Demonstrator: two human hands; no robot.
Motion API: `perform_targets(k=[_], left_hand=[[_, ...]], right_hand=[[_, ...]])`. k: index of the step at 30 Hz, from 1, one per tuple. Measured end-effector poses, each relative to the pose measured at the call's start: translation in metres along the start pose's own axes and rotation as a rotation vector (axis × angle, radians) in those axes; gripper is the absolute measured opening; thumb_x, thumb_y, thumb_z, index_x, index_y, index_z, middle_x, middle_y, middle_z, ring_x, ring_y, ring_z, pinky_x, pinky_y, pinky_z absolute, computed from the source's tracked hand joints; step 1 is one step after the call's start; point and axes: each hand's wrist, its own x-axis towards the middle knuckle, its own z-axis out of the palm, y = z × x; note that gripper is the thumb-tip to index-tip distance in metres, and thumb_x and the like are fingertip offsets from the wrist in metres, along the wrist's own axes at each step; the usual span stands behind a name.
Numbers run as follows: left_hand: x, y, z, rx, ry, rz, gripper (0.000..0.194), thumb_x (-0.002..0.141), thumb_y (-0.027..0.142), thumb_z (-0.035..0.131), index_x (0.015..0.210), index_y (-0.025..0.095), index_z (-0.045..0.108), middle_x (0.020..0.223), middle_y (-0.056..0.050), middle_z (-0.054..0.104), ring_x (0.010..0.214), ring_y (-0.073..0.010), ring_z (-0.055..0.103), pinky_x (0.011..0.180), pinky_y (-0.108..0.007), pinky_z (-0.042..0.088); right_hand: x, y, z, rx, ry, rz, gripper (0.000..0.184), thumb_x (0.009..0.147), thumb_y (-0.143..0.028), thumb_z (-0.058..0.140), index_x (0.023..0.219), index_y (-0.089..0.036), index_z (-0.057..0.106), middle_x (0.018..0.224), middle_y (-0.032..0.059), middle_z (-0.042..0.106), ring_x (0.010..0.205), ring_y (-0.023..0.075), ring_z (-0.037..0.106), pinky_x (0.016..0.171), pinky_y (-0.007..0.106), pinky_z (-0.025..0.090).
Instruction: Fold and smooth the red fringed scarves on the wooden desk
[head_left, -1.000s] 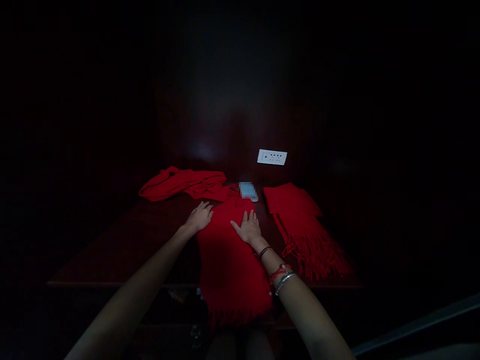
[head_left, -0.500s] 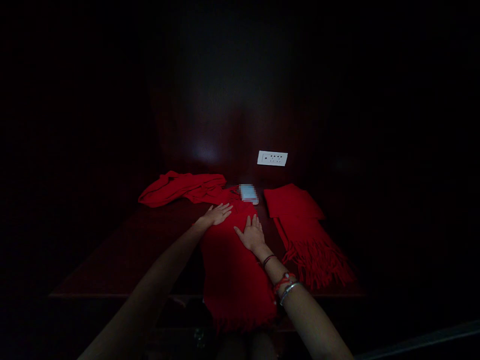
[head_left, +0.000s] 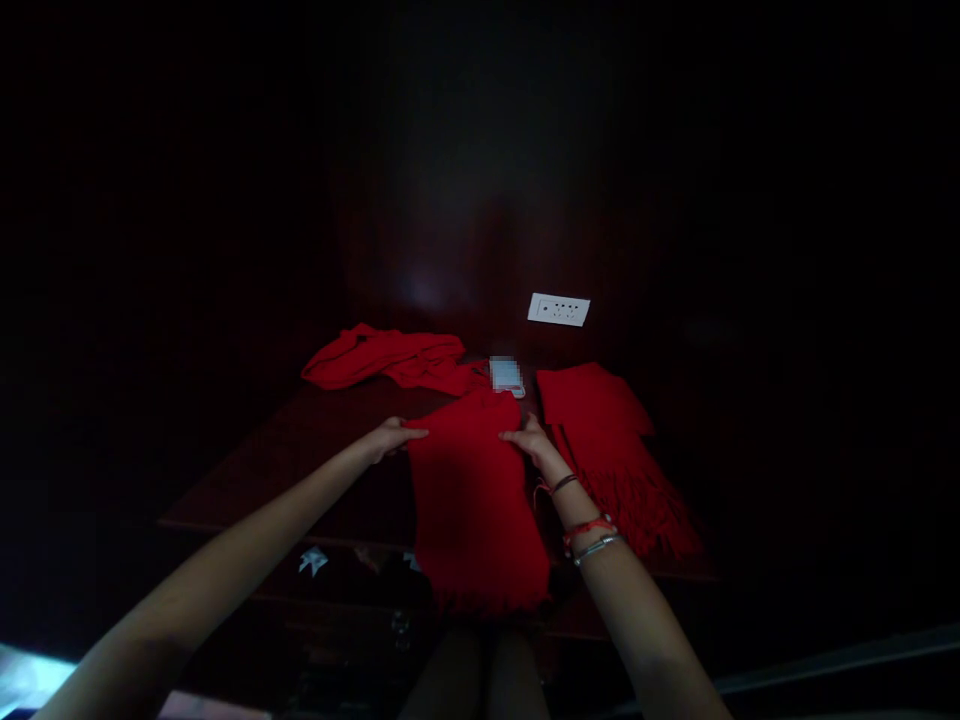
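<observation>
A red fringed scarf (head_left: 476, 500) lies lengthwise in front of me, its near end hanging over the table's front edge. My left hand (head_left: 390, 438) pinches its left side edge, thumb on top and fingers underneath. On the opposite side, my right hand (head_left: 527, 438) grips the right edge the same way, wearing bracelets at the wrist. Between the hands the cloth looks slightly raised towards its far end. A folded red scarf (head_left: 596, 400) with fringe spread towards me rests to the right. Another red scarf (head_left: 390, 360) lies loosely bunched at the back left.
A pale, blurred-out phone-like object (head_left: 507, 375) lies behind the middle scarf. The dark wooden tabletop (head_left: 300, 450) meets a dark back panel, where a white socket plate (head_left: 559, 310) is set. Below the front edge, a small pale scrap (head_left: 313, 560) shows.
Both hands were lying flat on the middle scarf with fingers spread. Now they grip its two side edges, and its far end has come away from the bunched scarf. The view has shifted slightly.
</observation>
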Motion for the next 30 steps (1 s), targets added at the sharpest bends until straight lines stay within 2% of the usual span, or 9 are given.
perform_targets(k=[3,8,12,15,17,19,22,25,30], left_hand=[[-0.001,0.011,0.012,-0.064,0.029,0.008,0.059,0.058,0.036,0.064,0.109,0.013,0.044,0.099,-0.009,0.059,0.079,-0.0158,0.058,0.052,-0.018,0.043],[0.000,0.015,0.017,-0.176,0.041,0.004,0.088,0.059,0.019,0.064,0.129,0.017,0.011,0.119,-0.014,0.044,0.093,-0.0183,0.054,0.062,-0.022,0.046],[-0.003,0.014,0.021,-0.229,0.059,0.027,0.092,0.057,0.014,0.064,0.130,0.019,0.007,0.123,-0.014,0.040,0.099,-0.0191,0.050,0.069,-0.023,0.046],[-0.004,0.018,0.028,-0.267,0.071,0.050,0.101,0.050,0.010,0.068,0.130,0.019,0.007,0.123,-0.015,0.040,0.101,-0.0211,0.049,0.073,-0.025,0.046],[-0.003,0.022,0.034,-0.413,0.041,0.016,0.103,0.044,0.006,0.071,0.128,0.019,0.013,0.120,-0.015,0.043,0.096,-0.0233,0.052,0.071,-0.027,0.047],[-0.002,0.026,0.040,-0.597,-0.034,-0.037,0.093,0.041,0.003,0.071,0.122,0.017,0.029,0.106,-0.014,0.054,0.083,-0.0236,0.058,0.065,-0.030,0.049],[-0.001,0.029,0.046,-0.711,-0.093,-0.053,0.059,0.042,0.001,0.071,0.097,0.012,0.051,0.076,-0.008,0.063,0.064,-0.0204,0.061,0.058,-0.030,0.049],[-0.001,0.033,0.050,-0.755,-0.070,0.003,0.040,0.045,0.000,0.068,0.080,0.012,0.054,0.064,-0.003,0.061,0.055,-0.0161,0.059,0.056,-0.027,0.049],[-0.009,0.060,0.056,-0.862,-0.082,0.144,0.039,0.049,-0.001,0.066,0.080,0.017,0.050,0.066,0.001,0.061,0.056,-0.0126,0.059,0.061,-0.027,0.049]], right_hand=[[-0.006,-0.003,0.004,0.053,-0.025,0.043,0.068,0.049,-0.019,0.066,0.112,-0.013,0.039,0.099,0.0096,0.058,0.084,0.0180,0.056,0.074,0.030,0.043],[-0.015,-0.011,0.015,0.119,-0.054,-0.095,0.082,0.052,-0.009,0.060,0.124,-0.014,0.020,0.119,0.0110,0.045,0.099,0.0133,0.049,0.081,0.024,0.040],[-0.017,-0.014,0.012,0.150,-0.062,-0.220,0.088,0.054,-0.006,0.054,0.129,-0.016,0.008,0.124,0.0089,0.039,0.103,0.0123,0.046,0.084,0.024,0.038],[-0.016,-0.011,0.002,0.219,-0.056,-0.284,0.089,0.054,-0.008,0.054,0.130,-0.019,0.009,0.123,0.0067,0.041,0.103,0.0142,0.046,0.087,0.029,0.037],[-0.014,-0.006,-0.005,0.234,-0.035,-0.271,0.090,0.053,-0.007,0.055,0.130,-0.021,0.010,0.121,0.0056,0.043,0.103,0.0152,0.047,0.088,0.031,0.037],[-0.014,0.003,-0.009,0.221,-0.011,-0.205,0.092,0.052,-0.006,0.055,0.131,-0.021,0.010,0.119,0.0054,0.046,0.100,0.0160,0.049,0.086,0.032,0.038],[-0.014,0.014,-0.012,0.151,0.035,-0.072,0.093,0.051,-0.005,0.055,0.131,-0.021,0.009,0.118,0.0069,0.046,0.096,0.0173,0.051,0.083,0.032,0.041],[-0.013,0.015,-0.015,0.094,0.062,-0.059,0.092,0.051,-0.005,0.054,0.131,-0.020,0.009,0.122,0.0081,0.043,0.098,0.0176,0.050,0.081,0.030,0.042],[-0.016,-0.016,-0.038,0.156,0.064,-0.234,0.094,0.049,-0.003,0.055,0.130,-0.021,0.011,0.126,0.0074,0.038,0.104,0.0176,0.046,0.085,0.028,0.041]])
